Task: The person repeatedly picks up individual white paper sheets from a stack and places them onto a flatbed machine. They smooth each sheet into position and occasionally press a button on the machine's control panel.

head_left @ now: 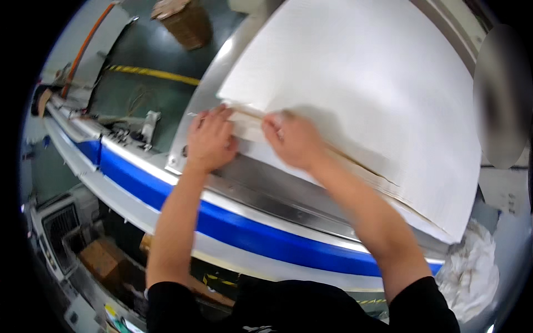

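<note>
A thick stack of large white paper sheets (361, 94) lies on a metal machine table (266, 186). My left hand (211, 139) rests flat on the stack's near left corner, fingers spread over the edge. My right hand (291, 139) presses on the same near edge just to the right, fingers curled against the sheets; it is blurred. The top sheets lift slightly above the lower ones along the near edge, showing a brownish gap.
A blue and silver rail (250, 230) runs along the table's front. A wicker basket (186, 22) stands on the dark floor beyond, by a yellow floor stripe (155, 73). Crumpled white material (472, 272) sits at lower right. Cardboard boxes (102, 258) lie below left.
</note>
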`<act>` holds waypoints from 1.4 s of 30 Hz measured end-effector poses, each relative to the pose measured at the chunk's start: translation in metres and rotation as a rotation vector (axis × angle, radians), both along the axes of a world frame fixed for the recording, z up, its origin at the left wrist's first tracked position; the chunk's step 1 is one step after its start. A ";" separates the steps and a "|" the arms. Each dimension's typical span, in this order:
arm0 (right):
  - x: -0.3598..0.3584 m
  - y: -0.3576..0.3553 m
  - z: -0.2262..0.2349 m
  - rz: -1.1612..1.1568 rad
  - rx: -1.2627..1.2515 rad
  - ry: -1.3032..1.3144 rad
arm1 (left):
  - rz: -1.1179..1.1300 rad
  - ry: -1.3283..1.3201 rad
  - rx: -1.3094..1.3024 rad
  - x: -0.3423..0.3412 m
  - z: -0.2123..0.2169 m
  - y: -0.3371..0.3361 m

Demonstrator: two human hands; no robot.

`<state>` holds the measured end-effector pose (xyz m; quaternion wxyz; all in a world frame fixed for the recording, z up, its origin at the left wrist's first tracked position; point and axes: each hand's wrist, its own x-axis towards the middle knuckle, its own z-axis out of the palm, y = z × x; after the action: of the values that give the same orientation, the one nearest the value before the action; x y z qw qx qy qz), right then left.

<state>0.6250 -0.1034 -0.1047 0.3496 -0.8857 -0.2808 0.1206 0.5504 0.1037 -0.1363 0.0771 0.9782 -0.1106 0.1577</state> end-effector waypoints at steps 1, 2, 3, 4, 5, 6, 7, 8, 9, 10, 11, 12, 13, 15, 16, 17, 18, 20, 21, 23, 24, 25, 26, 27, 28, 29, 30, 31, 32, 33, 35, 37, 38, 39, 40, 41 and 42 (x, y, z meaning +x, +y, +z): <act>-0.020 -0.014 -0.003 -0.048 -0.105 -0.068 | -0.052 0.071 0.013 0.005 0.006 0.004; -0.034 -0.037 -0.001 -0.125 -0.098 -0.082 | -0.063 0.175 0.040 0.011 0.013 0.003; -0.045 -0.069 0.001 -0.208 -0.146 -0.144 | -0.081 0.279 0.078 0.013 0.027 -0.001; -0.056 -0.102 -0.001 -0.297 -0.200 -0.208 | -0.074 0.348 0.118 0.019 0.041 -0.008; -0.065 -0.135 -0.006 -0.381 -0.252 -0.266 | -0.063 0.420 0.166 0.024 0.054 -0.017; -0.073 -0.174 -0.009 -0.476 -0.322 -0.266 | -0.073 0.443 0.205 0.029 0.062 -0.030; -0.079 -0.212 -0.009 -0.510 -0.412 -0.254 | -0.075 0.465 0.254 0.033 0.071 -0.040; -0.084 -0.253 -0.008 -0.538 -0.497 -0.235 | -0.055 0.539 0.364 0.037 0.078 -0.050; -0.089 -0.297 -0.008 -0.565 -0.581 -0.217 | -0.030 0.603 0.475 0.042 0.080 -0.062; -0.097 -0.337 -0.010 -0.614 -0.641 -0.215 | -0.026 0.645 0.501 0.049 0.077 -0.071; -0.106 -0.380 -0.012 -0.652 -0.694 -0.213 | -0.009 0.689 0.530 0.054 0.076 -0.081; -0.114 -0.423 -0.014 -0.682 -0.734 -0.217 | 0.062 0.788 0.603 0.063 0.071 -0.094; -0.121 -0.460 -0.013 -0.711 -0.765 -0.223 | 0.067 0.772 0.707 0.068 0.058 -0.091; -0.131 -0.524 -0.002 -0.785 -0.778 -0.132 | -0.029 0.693 0.738 0.071 0.049 -0.097; -0.136 -0.552 0.002 -0.821 -0.783 -0.087 | 0.013 0.695 0.791 0.074 0.035 -0.089; -0.138 -0.576 0.002 -0.841 -0.785 -0.075 | 0.062 0.673 0.810 0.073 0.025 -0.068; -0.142 -0.603 0.001 -0.865 -0.808 -0.062 | 0.067 0.720 0.762 0.075 0.027 -0.071; -0.149 -0.659 0.003 -0.886 -0.829 -0.046 | 0.078 0.663 0.804 0.080 0.011 -0.058; -0.150 -0.683 0.007 -0.890 -0.877 -0.045 | 0.089 0.636 0.827 0.080 0.004 -0.051; -0.150 -0.719 0.008 -0.887 -0.951 -0.033 | 0.108 0.572 0.677 0.083 -0.014 -0.014; -0.148 -0.732 0.012 -0.858 -1.005 0.069 | 0.254 0.640 0.691 0.085 -0.016 -0.009; -0.158 -0.758 0.018 -0.895 -0.994 0.061 | 0.233 0.648 0.600 0.088 -0.015 -0.019; -0.169 -0.784 0.017 -0.924 -0.966 0.048 | 0.234 0.586 0.531 0.087 -0.019 -0.008; -0.173 -0.809 0.013 -0.944 -0.930 0.034 | 0.165 0.488 0.603 0.080 -0.025 0.015; -0.174 -0.837 0.010 -0.838 -1.038 0.085 | 0.096 0.392 0.676 0.071 -0.031 0.040; -0.174 -0.866 0.009 -0.730 -1.151 0.141 | 0.018 0.299 0.742 0.071 -0.035 0.049; -0.181 -0.886 0.009 -0.629 -1.272 0.218 | 0.058 0.391 0.692 0.084 -0.038 0.032; -0.178 -0.890 0.020 -0.730 -1.204 0.352 | 0.106 0.488 0.652 0.088 -0.034 0.013; -0.183 -0.892 0.029 -0.709 -1.232 0.371 | 0.159 0.580 0.611 0.093 -0.029 -0.006; -0.183 -0.895 0.032 -0.678 -1.250 0.373 | 0.148 0.563 0.564 0.093 -0.029 -0.001; -0.179 -0.914 0.022 -0.687 -1.267 0.279 | 0.157 0.527 0.472 0.085 -0.039 0.051; -0.175 -0.921 0.022 -0.720 -1.335 0.269 | 0.206 0.651 0.408 0.085 -0.052 0.067; -0.170 -0.917 0.021 -0.749 -1.370 0.299 | 0.239 0.705 0.386 0.085 -0.050 0.077; -0.158 -0.914 0.006 -0.768 -1.367 0.322 | 0.213 0.609 0.391 0.080 -0.037 0.104; -0.163 -0.918 0.000 -0.813 -1.360 0.307 | 0.201 0.575 0.401 0.074 -0.039 0.110; -0.172 -0.928 -0.003 -0.863 -1.346 0.292 | 0.184 0.536 0.413 0.071 -0.038 0.112; -0.170 -0.926 -0.002 -0.841 -1.356 0.272 | 0.221 0.557 0.433 0.071 -0.044 0.099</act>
<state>0.4551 -1.0294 -0.1064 -0.2162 -0.9141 0.2548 0.2297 0.6213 0.2026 -0.1803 -0.1219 0.9834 -0.0099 -0.1342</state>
